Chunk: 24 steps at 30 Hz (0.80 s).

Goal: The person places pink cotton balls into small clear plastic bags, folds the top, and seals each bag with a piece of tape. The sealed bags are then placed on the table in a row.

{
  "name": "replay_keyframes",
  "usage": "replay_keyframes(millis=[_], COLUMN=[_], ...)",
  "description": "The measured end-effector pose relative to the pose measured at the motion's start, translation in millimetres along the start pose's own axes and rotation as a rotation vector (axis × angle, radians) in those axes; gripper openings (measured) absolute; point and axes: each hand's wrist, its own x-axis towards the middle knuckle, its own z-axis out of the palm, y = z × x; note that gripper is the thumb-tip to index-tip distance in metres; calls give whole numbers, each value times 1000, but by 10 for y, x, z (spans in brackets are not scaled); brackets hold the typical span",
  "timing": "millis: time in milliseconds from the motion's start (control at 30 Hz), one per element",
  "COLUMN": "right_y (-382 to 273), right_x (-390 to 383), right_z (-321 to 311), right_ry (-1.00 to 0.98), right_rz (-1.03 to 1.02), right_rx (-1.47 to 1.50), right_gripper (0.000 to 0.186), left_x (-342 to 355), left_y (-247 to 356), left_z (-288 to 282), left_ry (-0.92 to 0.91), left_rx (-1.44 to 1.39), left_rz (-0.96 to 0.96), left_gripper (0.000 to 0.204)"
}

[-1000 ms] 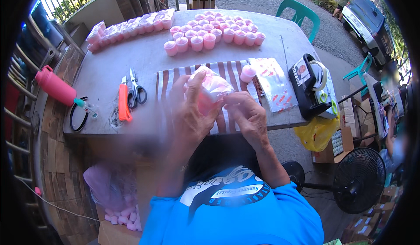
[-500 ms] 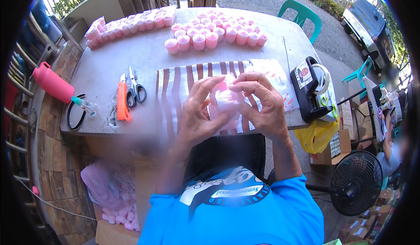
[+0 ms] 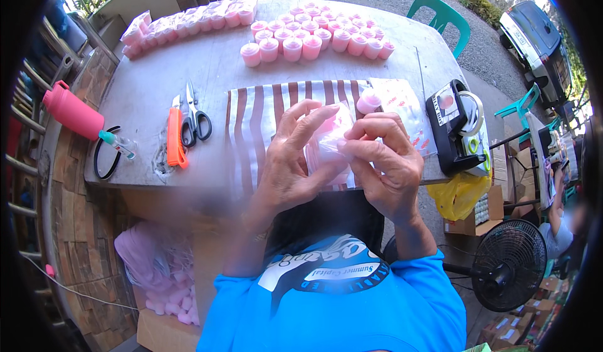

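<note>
Over the striped sheet point(image 3: 276, 110) on the worktop point(image 3: 207, 69), the left hand point(image 3: 292, 163) and right hand point(image 3: 386, 160) both pinch a small clear bag point(image 3: 326, 145) with something pink inside, fingers curled tight around it. Slippery plastic could slide from that grip, I'd guess, and a loose pink cup point(image 3: 369, 102) just beyond might get knocked over.

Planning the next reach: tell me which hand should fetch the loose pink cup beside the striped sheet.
Right, probably. The pink cup stands just beyond the right hand; the left hand is farther off. Both hold the clear bag.
</note>
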Motion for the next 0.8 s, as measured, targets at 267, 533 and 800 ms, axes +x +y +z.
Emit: replay_keyframes(millis=[267, 533, 800], right_y=[67, 89, 148], right_x=[-80, -137, -54], right_z=[50, 93, 29], right_ry=[82, 113, 82], right_rz=[-276, -287, -318], right_rx=[-253, -257, -237], right_gripper=[33, 29, 27], left_x=[31, 23, 48], left_y=[13, 78, 5], left_z=[68, 78, 136], left_ry=[46, 51, 38], left_rx=[16, 41, -117], left_rz=[16, 11, -72], left_gripper=[63, 59, 51])
